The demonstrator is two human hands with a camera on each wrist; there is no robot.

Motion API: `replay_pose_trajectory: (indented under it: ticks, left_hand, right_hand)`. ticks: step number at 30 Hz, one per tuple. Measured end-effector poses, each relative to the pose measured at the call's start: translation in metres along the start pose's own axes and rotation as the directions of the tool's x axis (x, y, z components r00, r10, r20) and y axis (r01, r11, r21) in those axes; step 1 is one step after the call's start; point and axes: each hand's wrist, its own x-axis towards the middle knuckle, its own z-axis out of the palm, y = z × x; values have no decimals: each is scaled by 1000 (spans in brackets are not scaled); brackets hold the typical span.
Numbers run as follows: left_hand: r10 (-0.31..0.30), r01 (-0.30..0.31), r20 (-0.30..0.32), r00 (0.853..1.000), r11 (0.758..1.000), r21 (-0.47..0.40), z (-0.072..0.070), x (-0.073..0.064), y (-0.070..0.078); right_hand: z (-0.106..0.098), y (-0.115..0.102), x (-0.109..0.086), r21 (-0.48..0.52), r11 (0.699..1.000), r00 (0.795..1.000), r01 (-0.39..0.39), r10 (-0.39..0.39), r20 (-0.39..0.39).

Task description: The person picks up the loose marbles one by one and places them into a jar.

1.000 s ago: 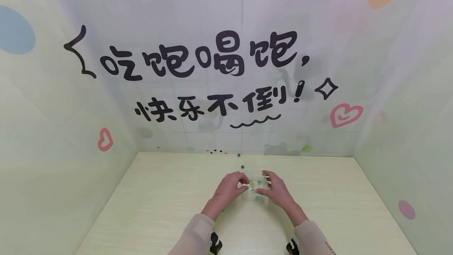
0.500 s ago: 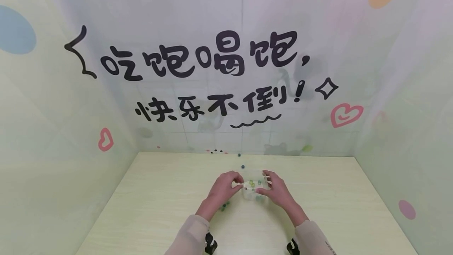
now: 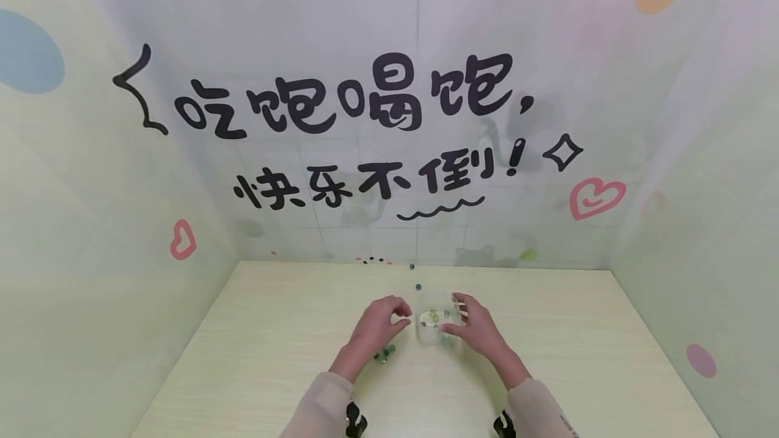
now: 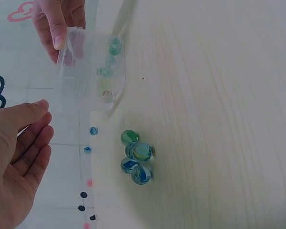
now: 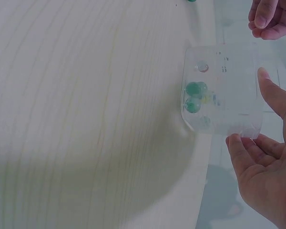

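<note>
A clear plastic container [image 3: 435,300] stands upright on the table with several green, yellowish and bluish glass marbles inside. My right hand [image 3: 477,327] grips its right side, thumb at the front and fingers round the back; the right wrist view shows the fingertips on the container's wall [image 5: 238,90]. Just left of the container, my left hand [image 3: 379,324] hovers with thumb and fingers loosely curved and nothing between them. In the left wrist view, a cluster of green and blue marbles [image 4: 139,155] lies on the table, near the left forearm.
Two separate dark blue marbles, one [image 3: 418,286] behind the container and one [image 3: 412,266] by the back edge, lie on the pale wooden table [image 3: 548,343]. Printed cloth walls [image 3: 365,32] with black lettering enclose the table at the back and both sides.
My left hand has moved left, from the container's rim to a small distance away. That uncovers the marble cluster by the forearm. The right hand and the container have stayed put.
</note>
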Motion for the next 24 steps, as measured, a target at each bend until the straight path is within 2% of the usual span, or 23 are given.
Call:
replay_pose_trajectory:
  ticks: [24]
  left_hand:
    - [-59, 59, 0, 998, 998, 13, -1, -12, -15]
  right_hand:
    - [-3, -3, -2, 16, 1000, 1000, 10, -10, 7]
